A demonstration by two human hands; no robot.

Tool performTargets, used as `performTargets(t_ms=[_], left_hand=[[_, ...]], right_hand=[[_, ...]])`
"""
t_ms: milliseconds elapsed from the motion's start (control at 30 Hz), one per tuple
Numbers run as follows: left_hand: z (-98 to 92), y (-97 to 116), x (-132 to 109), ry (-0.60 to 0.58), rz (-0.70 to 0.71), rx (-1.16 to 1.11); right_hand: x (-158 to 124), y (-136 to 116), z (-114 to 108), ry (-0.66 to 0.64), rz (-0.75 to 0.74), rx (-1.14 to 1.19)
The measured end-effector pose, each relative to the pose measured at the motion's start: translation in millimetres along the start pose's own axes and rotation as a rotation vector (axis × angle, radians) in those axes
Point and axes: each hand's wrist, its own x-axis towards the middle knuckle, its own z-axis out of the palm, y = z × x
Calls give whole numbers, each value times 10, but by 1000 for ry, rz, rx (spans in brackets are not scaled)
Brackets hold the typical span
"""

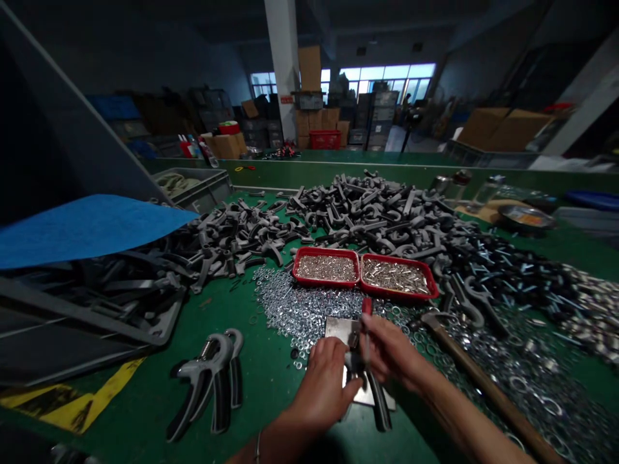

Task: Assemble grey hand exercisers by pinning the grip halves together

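My left hand (326,374) is closed around a grey-and-black hand-grip strengthener handle (380,403), resting over a flat metal plate (341,327) on the green bench. Just right of it, my right hand (394,351) pinches a slim upright tool with a red end (367,306); its exact kind is unclear. The fingers hide much of the part and the tool's lower end. Standing to the left on the bench are assembled hand-grip strengtheners (220,370) with a coil spring showing.
Beyond the plate lie washers (290,309) and two red trays (325,283) of small metal pins. Grey handles (367,212) are heaped behind. On the right is a hammer (476,377) among loose rings; a grey crate (87,328) of handles stands left.
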Motion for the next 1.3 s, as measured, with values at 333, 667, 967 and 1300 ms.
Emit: performTargets(t_ms=[333,667,967,1300], left_hand=[[6,-4,-27,-8,-14,-8],[8,-2,-16,-4,-6,2],[-8,36,2,-17,-36,51],[-208,9,75,-61,70,54]], right_hand=[[-295,279,33,-146,302,685],[-382,154,32,-144,278,461],[-216,-126,-176,-277,124,533],[-2,697,-467,-141,180,177]])
